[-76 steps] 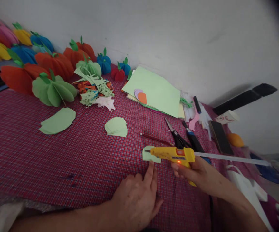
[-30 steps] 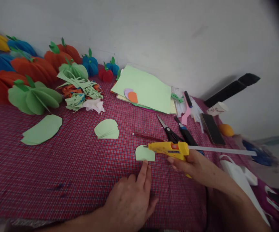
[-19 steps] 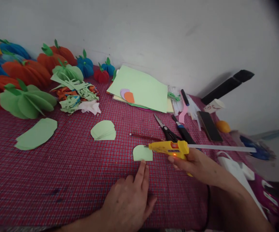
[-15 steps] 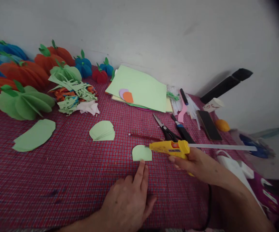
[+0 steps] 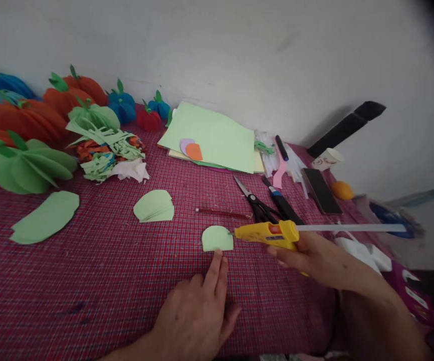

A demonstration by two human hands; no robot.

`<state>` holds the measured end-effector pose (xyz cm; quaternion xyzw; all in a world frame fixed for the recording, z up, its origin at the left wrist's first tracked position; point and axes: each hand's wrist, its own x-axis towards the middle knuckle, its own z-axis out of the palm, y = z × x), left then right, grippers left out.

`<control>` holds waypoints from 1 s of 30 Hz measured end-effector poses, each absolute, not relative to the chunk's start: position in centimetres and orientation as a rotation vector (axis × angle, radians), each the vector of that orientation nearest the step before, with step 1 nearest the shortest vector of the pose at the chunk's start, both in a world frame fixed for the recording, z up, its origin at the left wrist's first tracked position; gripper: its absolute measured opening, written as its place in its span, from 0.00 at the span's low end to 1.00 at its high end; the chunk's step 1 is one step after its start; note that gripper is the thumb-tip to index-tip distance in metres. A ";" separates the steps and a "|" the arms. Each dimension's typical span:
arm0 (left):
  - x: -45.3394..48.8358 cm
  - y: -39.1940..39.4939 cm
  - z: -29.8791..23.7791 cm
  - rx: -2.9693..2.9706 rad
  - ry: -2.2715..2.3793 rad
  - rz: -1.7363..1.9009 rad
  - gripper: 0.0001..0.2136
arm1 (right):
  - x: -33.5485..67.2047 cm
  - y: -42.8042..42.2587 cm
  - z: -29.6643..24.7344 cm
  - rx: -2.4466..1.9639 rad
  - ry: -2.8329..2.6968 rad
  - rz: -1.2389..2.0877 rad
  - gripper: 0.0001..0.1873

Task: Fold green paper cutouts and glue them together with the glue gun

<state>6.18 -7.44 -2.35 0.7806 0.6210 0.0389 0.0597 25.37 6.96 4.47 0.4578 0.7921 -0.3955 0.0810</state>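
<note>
My left hand (image 5: 198, 311) lies on the checked cloth with its fingers stretched out. Two of its fingertips press the straight edge of a small light green paper piece (image 5: 217, 237), rounded on its far side. My right hand (image 5: 314, 258) is wrapped round the handle of a yellow glue gun (image 5: 267, 233). A long white glue stick (image 5: 352, 227) sticks out of its back, and its nozzle is at the right edge of the paper piece; whether it touches cannot be told. Two more stacks of cut green paper, one near (image 5: 155, 206) and one far left (image 5: 46, 218), lie on the cloth.
Paper pumpkins (image 5: 29, 165) and paper scraps (image 5: 107, 150) crowd the left back. Green sheets (image 5: 213, 135) lie by the wall. Scissors (image 5: 252, 198), a pencil (image 5: 222, 213), a cutter (image 5: 284, 203), a phone (image 5: 322, 190), an orange (image 5: 342, 190) and a paper cup (image 5: 327, 159) are on the right.
The glue gun's nozzle has moved from the paper's curved top edge to its right edge, slightly lower. My left fingers still hold the paper down. The whole view has shifted a little.
</note>
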 end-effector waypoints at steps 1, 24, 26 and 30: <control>6.2 -7.4 -2.4 2.369 1.876 0.121 0.25 | 25.5 6.9 4.6 1.364 2.371 -1.193 0.18; 6.1 -7.5 -2.4 2.392 1.879 0.132 0.25 | 26.1 6.4 6.1 1.304 2.312 -1.156 0.18; 6.1 -7.6 -2.3 2.392 1.879 0.123 0.25 | 26.0 6.3 6.1 1.296 2.293 -1.181 0.18; 6.1 -7.6 -2.3 2.387 1.878 0.116 0.25 | 26.1 6.4 5.9 1.295 2.261 -1.196 0.19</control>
